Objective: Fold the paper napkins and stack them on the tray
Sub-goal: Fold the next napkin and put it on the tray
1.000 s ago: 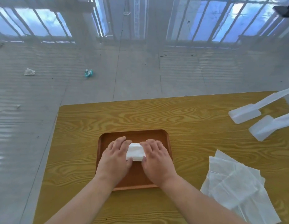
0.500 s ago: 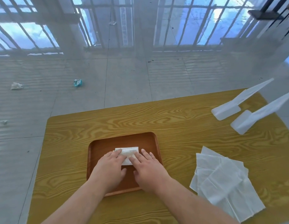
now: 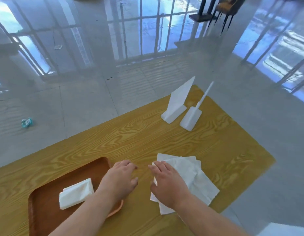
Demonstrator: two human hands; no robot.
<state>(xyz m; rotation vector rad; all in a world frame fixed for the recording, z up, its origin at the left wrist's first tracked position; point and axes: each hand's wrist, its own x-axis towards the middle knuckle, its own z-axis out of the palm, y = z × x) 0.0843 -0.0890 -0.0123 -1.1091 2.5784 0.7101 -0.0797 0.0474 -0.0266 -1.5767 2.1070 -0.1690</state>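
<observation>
Both hands (image 3: pixel 144 179) left the folded napkin (image 3: pixel 76 193) for the unfolded stack (image 3: pixel 190 178).

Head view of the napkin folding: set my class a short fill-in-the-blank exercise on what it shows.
1. The folded napkin lies on the brown ____.
2. The right hand rests on the pile of ____ napkins.
3. The left hand holds ____.
4. Two white plastic stands sit on the ____ table.

Missing words: tray; unfolded; nothing; wooden
</observation>
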